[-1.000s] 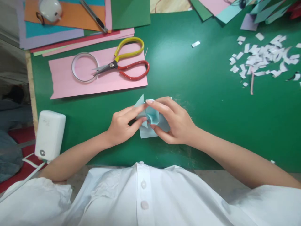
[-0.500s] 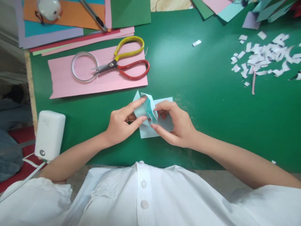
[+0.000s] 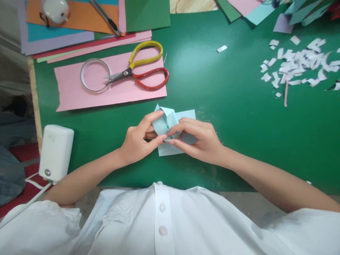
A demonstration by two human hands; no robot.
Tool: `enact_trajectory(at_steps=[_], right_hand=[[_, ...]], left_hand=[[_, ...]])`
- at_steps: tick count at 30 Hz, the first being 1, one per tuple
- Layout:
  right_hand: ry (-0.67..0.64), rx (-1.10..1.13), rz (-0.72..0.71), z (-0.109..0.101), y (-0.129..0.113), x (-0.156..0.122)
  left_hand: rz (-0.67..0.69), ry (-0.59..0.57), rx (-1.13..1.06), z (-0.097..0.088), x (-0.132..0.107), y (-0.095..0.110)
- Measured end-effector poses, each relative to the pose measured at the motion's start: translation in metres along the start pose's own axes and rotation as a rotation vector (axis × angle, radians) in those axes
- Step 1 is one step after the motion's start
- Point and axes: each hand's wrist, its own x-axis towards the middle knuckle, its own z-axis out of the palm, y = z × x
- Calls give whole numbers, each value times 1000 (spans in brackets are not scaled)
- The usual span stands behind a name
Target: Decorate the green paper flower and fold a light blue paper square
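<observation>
A light blue sheet of paper, partly folded, lies on the green table just in front of me. My left hand pinches its left fold between thumb and fingers. My right hand pinches the same paper from the right, fingertips meeting the left hand's at the middle of the fold. A raised flap stands up between the two hands, and the flat lower part of the sheet rests on the table under my fingers.
Scissors with yellow and red handles and a tape ring lie on a pink sheet. Coloured paper stacks sit at the back left, white paper scraps at the right, and a white device at the left edge.
My right fingers have closed in over the fold, meeting the left fingertips. The raised blue flap has been pressed lower and more to the left.
</observation>
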Motion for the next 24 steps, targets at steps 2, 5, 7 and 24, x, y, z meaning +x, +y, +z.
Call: enact_trajectory(at_steps=[2, 5, 7, 24], right_hand=[[0, 6, 24, -1, -1, 0], [-5, 7, 51, -2, -1, 1], [-8, 17, 62, -3, -2, 2], [-210, 120, 20, -13, -1, 2]], left_hand=[[6, -4, -6, 0, 0, 0], [-5, -15, -18, 0, -1, -1], [-27, -20, -56, 1, -2, -2], [-138, -184, -219, -11, 7, 4]])
